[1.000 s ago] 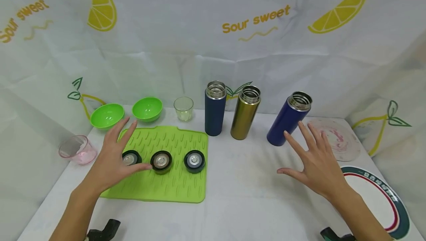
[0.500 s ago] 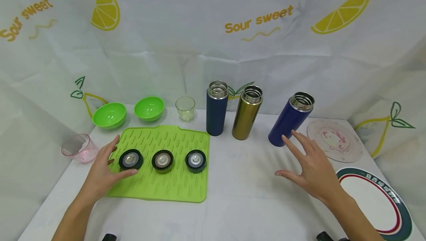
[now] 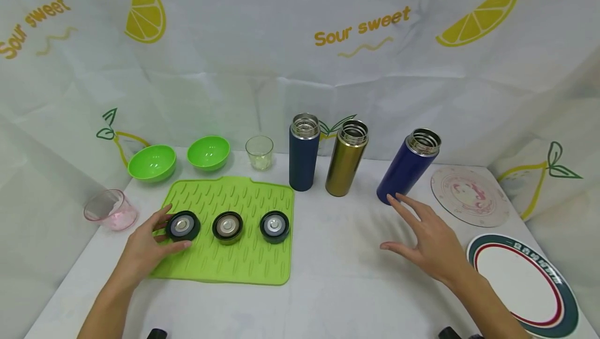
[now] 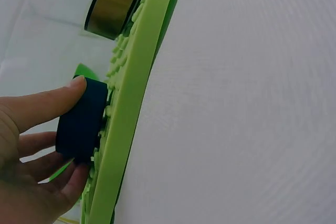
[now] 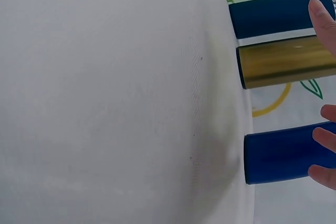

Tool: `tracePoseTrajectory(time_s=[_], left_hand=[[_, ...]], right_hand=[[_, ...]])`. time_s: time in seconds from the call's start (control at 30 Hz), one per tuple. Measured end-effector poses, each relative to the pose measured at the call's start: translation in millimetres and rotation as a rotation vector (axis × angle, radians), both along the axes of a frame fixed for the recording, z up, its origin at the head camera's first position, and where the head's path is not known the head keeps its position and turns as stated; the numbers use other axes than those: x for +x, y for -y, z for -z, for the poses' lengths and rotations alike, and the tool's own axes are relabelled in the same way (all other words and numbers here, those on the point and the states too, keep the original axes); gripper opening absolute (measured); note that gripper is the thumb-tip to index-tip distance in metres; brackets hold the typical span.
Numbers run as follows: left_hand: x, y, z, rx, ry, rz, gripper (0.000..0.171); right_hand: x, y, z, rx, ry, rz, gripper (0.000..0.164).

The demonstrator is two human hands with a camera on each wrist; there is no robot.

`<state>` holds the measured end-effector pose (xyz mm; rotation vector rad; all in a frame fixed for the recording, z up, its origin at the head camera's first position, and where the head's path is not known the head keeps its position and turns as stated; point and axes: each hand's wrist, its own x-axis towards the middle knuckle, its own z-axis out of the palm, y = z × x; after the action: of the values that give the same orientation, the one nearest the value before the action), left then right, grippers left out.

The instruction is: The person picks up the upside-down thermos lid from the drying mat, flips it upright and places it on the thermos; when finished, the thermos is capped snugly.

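My left hand [image 3: 142, 248] is at the leftmost dark blue bottle lid [image 3: 183, 226], thumb on one side and fingers on the other. The left wrist view shows the thumb on the side of the lid [image 4: 81, 119], which rests on the green mat [image 3: 220, 266]. A gold-sided lid [image 3: 227, 227] and another dark lid [image 3: 274, 226] lie on the same mat. My right hand [image 3: 433, 248] hovers with fingers spread, holding nothing, in front of the blue bottle [image 3: 405, 167]. Lidless too are the gold bottle [image 3: 346, 159] and the navy bottle [image 3: 302, 157].
Behind the mat stand two green bowls [image 3: 152, 163] and a clear glass [image 3: 260, 153]. A pink glass [image 3: 112, 211] is at the left edge. On the right lie a pink-patterned round mat [image 3: 469, 196] and a white plate-like oval [image 3: 520, 281] with a green rim.
My left hand has come down and in to the leftmost lid, its fingers closing round it. The right hand has lowered slightly and drifted left, away from the blue bottle's neck.
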<state>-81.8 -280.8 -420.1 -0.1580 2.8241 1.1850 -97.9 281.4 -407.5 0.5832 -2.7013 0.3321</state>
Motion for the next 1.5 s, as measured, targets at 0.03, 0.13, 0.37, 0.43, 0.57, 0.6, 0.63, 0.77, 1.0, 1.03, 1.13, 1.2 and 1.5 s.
tracePoseTrajectory(time_s=[0.03,0.13,0.37,0.43,0.57,0.6,0.63,0.77,1.0,1.03,1.13,1.2,1.5], left_hand=[[-0.7,0,0.4,-0.022,0.003,-0.006,0.104],[-3.1,1,1.4,-0.072,0.009,-0.020,0.094],[-6.1,0,-6.2,-0.072,-0.026,-0.020,0.087],[-6.4,-2,-13.3,-0.063,-0.050,-0.013,0.085],[-7.6,-7,-32.6,-0.054,-0.124,0.008,0.082],[-8.3,-9,-38.0,-0.046,-0.141,0.011,0.081],[-9.4,-12,-43.4,-0.036,-0.154,0.016,0.080],[-16.1,-31,-62.0,0.006,-0.187,0.070,0.079],[-31.7,-76,-72.3,0.065,-0.255,0.228,0.076],[-33.7,-83,-72.3,0.080,-0.261,0.249,0.076],[-38.9,-104,-72.0,0.129,-0.259,0.299,0.075],[-41.9,-117,-71.8,0.157,-0.255,0.325,0.075],[-57.8,-165,-71.0,0.239,-0.283,0.437,0.074]], right_hand=[[-0.2,1,0.1,-0.005,0.000,-0.001,0.103],[-0.6,5,0.3,-0.020,0.002,-0.006,0.102],[-2.8,13,-1.3,-0.051,0.020,-0.011,0.099],[-4.0,15,-2.4,-0.063,0.018,-0.021,0.098],[-6.5,21,-5.9,-0.081,0.016,-0.038,0.096],[-7.3,23,-6.9,-0.085,0.017,-0.043,0.096],[-8.0,24,-8.2,-0.089,0.016,-0.049,0.094],[-11.3,29,-11.8,-0.119,0.003,-0.077,0.091],[-14.9,40,-17.4,-0.173,0.018,-0.123,0.087],[-15.6,42,-17.6,-0.182,0.018,-0.129,0.086],[-18.1,48,-18.0,-0.220,0.011,-0.152,0.083],[-19.8,53,-17.9,-0.250,0.008,-0.172,0.081],[-25.2,73,-18.4,-0.386,0.078,-0.206,0.075]])
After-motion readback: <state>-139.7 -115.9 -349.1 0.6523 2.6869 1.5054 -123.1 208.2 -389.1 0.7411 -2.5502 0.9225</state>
